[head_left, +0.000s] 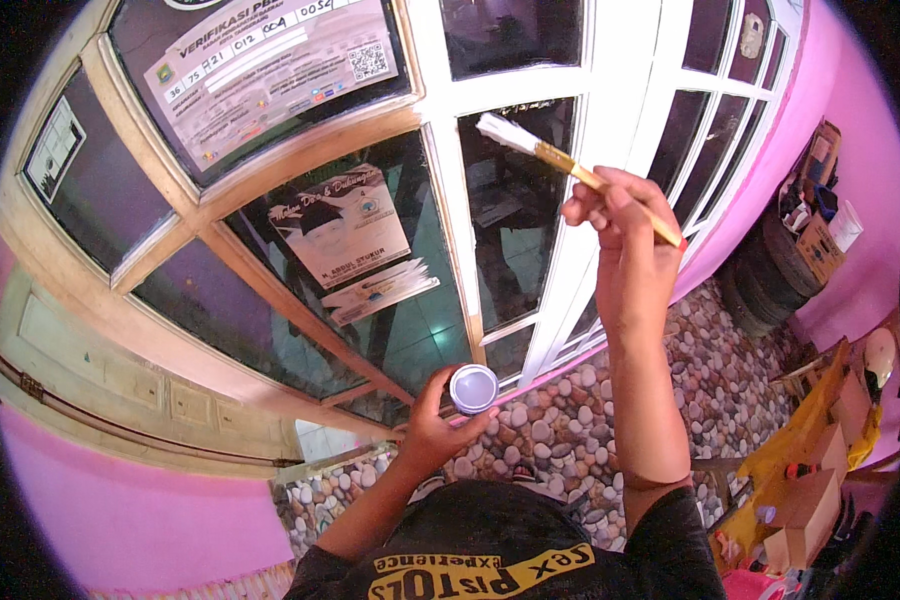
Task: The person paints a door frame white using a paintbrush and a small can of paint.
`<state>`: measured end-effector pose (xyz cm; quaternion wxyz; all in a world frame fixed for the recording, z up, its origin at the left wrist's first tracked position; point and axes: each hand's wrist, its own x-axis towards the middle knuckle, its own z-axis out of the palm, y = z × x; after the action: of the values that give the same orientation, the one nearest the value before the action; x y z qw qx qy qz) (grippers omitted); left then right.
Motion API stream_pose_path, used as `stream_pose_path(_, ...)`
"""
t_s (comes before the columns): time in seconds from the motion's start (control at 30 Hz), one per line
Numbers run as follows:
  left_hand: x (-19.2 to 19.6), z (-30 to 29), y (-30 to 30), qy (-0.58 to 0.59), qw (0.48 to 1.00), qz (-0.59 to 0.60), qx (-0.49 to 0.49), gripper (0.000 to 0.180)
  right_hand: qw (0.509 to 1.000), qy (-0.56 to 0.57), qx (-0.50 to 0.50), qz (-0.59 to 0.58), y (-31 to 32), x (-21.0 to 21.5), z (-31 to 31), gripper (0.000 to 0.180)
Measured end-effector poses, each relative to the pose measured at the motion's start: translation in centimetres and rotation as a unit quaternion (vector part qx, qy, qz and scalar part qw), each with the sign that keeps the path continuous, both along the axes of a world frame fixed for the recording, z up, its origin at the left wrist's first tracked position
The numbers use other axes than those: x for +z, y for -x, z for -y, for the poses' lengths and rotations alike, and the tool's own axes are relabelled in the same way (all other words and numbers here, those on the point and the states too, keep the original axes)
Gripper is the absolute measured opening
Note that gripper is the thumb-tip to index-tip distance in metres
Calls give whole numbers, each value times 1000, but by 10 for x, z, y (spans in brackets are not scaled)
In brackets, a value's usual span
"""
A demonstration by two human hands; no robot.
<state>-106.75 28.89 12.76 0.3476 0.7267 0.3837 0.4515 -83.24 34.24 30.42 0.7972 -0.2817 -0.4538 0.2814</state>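
Observation:
My right hand point(630, 225) is closed round the wooden handle of a paintbrush point(560, 160), raised in front of a window frame. White paint coats the bristles, which point up and left near a dark glass pane. Lower down, my left hand point(438, 425) grips a small open can of paint point(473, 388) from its left side; pale paint shows inside. The window frame point(440, 60) is bright white toward the middle and right, while its bars point(315, 135) on the left are cream-brown bare or old paint.
Paper stickers point(270, 70) and a torn poster point(340, 230) cling to the left panes. A cream door point(120, 370) stands at far left. Stacked tires point(770, 275) with items on top sit by the pink wall at right. Cardboard boxes point(810, 510) lie lower right on the pebble-patterned floor point(580, 430).

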Motion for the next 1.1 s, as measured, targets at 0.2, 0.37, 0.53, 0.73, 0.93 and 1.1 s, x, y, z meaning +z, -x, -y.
stream_pose_path(0.2,-2,4,8,42,999,-11,18,68,1000,-3,2,9,8,10,-15,25)
stream_pose_path(0.37,-3,2,9,28,999,-36,28,69,1000,-12,-4,24,8,9,-23,23)
stream_pose_path(0.53,0,0,7,23,999,-37,22,69,993,-24,-99,57,-2,10,-23,23)
stream_pose_path(0.73,-1,-2,7,25,999,-38,14,68,992,-27,-102,71,7,9,-13,21)
stream_pose_path(0.93,4,-2,4,30,999,-30,13,68,991,-40,-90,95,3,7,-21,23)
stream_pose_path(1.1,4,-2,4,31,999,-39,14,68,973,-23,-208,98,-17,7,-22,25)
